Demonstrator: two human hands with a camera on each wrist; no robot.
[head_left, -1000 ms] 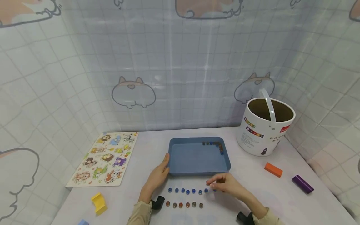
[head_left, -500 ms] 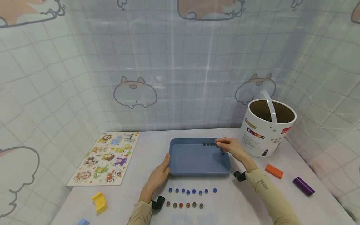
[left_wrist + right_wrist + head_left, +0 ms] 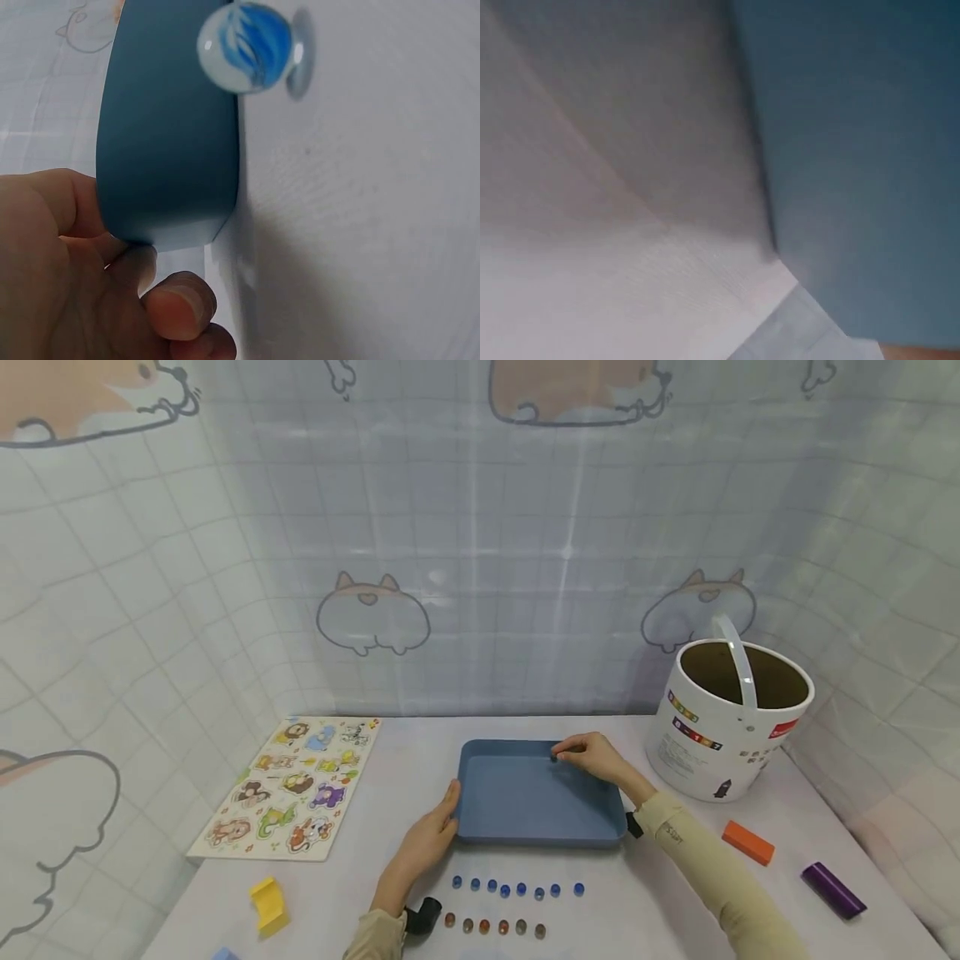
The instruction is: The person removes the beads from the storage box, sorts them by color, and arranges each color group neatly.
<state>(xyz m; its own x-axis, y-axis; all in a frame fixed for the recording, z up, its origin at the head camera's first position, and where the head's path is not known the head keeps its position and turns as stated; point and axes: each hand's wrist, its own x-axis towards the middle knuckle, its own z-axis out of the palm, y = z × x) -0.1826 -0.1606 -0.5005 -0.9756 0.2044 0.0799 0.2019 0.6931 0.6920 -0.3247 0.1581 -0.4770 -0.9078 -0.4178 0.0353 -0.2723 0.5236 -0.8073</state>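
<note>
A blue tray lies mid-table. My left hand grips its near-left corner; in the left wrist view the tray wall sits against my thumb, with one blue marble on the table beyond. My right hand reaches into the tray's far right part, fingers curled, tips pinching a dark marble. It hides the other marbles there. In front of the tray lie a row of blue marbles and a row of brown marbles. The right wrist view shows only the tray wall and table.
A white bucket with a handle stands at the back right. An orange block and a purple block lie right of the tray. An animal puzzle board and a yellow block lie on the left.
My right hand left the blue marble row, rose to the tray's far right corner, then shifted slightly left along the back wall. The left hand stayed on the tray.
</note>
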